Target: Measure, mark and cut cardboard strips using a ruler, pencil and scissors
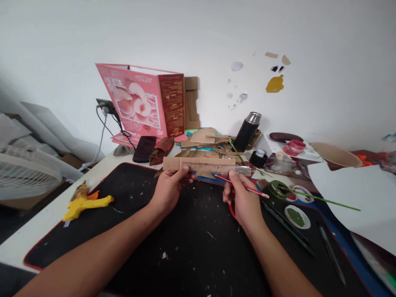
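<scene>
My left hand (169, 187) is closed on a long cardboard strip (173, 163) and on a clear plastic ruler (216, 169) lying along it, both held above the black mat (130, 231). My right hand (243, 198) pinches a red pencil (256, 192) and also steadies the right end of the ruler. Something red, partly hidden, shows under my right palm.
A yellow glue gun (85, 202) lies at the mat's left edge. Cardboard scraps (204, 142), a pink box (139, 101), a phone (144, 148) and a black flask (247, 131) stand behind. Paint dishes (297, 216), brushes (321, 200) and white paper (355, 194) lie right. A fan (21, 173) sits left.
</scene>
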Motion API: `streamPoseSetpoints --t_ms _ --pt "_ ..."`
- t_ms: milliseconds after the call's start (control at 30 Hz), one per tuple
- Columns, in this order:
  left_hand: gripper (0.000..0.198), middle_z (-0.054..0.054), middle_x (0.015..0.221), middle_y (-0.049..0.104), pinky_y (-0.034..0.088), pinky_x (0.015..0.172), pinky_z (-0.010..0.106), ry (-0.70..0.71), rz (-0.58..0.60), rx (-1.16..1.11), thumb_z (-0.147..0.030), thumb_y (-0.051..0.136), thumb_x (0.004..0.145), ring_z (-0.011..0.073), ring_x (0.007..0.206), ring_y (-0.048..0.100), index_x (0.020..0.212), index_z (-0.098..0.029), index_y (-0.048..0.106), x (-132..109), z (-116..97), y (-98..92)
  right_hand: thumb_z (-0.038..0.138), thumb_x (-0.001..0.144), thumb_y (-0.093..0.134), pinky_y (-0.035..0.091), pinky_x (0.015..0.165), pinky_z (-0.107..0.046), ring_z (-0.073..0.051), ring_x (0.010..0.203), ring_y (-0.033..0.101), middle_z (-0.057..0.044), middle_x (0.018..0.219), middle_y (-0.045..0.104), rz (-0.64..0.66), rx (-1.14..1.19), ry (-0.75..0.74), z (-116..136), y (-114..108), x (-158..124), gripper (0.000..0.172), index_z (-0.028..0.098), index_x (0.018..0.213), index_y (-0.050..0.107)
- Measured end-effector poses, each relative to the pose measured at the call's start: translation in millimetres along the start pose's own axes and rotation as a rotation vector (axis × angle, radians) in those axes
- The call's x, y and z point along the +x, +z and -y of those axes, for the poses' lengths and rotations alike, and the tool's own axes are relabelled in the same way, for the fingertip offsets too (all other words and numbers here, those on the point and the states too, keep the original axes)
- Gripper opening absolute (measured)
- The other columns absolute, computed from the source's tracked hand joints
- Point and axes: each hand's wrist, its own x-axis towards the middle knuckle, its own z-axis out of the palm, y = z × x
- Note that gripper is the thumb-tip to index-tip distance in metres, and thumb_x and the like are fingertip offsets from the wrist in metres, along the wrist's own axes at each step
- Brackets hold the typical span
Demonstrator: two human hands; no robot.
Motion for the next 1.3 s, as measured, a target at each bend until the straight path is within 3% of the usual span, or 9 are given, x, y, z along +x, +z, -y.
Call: streamPoseSetpoints --t_ms 333,733,1133,1300 --pt "0.041 0.007 0.071 0.077 0.056 0.058 0.025 0.006 -0.006 -0.005 -0.04 0.104 0.054 0.0167 0.062 0.072 0.073 -0.013 0.08 0.8 1.3 0.0 0.07 0.081 0.085 0.034 0.035 -0.018 -0.011 0.038 0.054 0.004 0.05 0.059 -0.003 0.008 0.008 -0.6 -0.1 1.2 0.053 0.019 0.076 0.069" --pt "0.043 0.007 0.07 0.078 0.057 0.058 0.024 0.015 -0.024 -0.003 -0.041 0.106 0.054 0.0177 0.063 0.073 0.074 -0.013 0.081 3.5 5.5 -3.0 0.07 0.085 0.081 0.031 0.036 -0.019 -0.01 0.038 0.053 0.005 0.05 0.057 0.022 -0.01 0.0 -1.5 0.1 1.0 0.053 0.017 0.087 0.077" --pt "0.041 0.006 0.067 0.076 0.057 0.058 0.023 -0.004 -0.019 -0.021 -0.039 0.105 0.055 0.0165 0.062 0.073 0.074 -0.014 0.08 3.4 4.9 -3.4 0.069 0.087 0.079 0.032 0.036 -0.019 -0.01 0.038 0.054 0.005 0.05 0.057 0.064 -0.043 0.013 -3.4 -0.6 1.6 0.051 0.018 0.084 0.075" --pt "0.038 0.007 0.068 0.077 0.057 0.06 0.023 -0.036 -0.007 -0.025 -0.038 0.104 0.059 0.0168 0.064 0.073 0.076 -0.013 0.08 2.0 8.9 -4.3 0.072 0.088 0.077 0.034 0.036 -0.019 -0.01 0.038 0.055 0.003 0.05 0.059 0.105 -0.059 0.005 -6.6 1.8 -1.2 0.056 0.02 0.07 0.065"
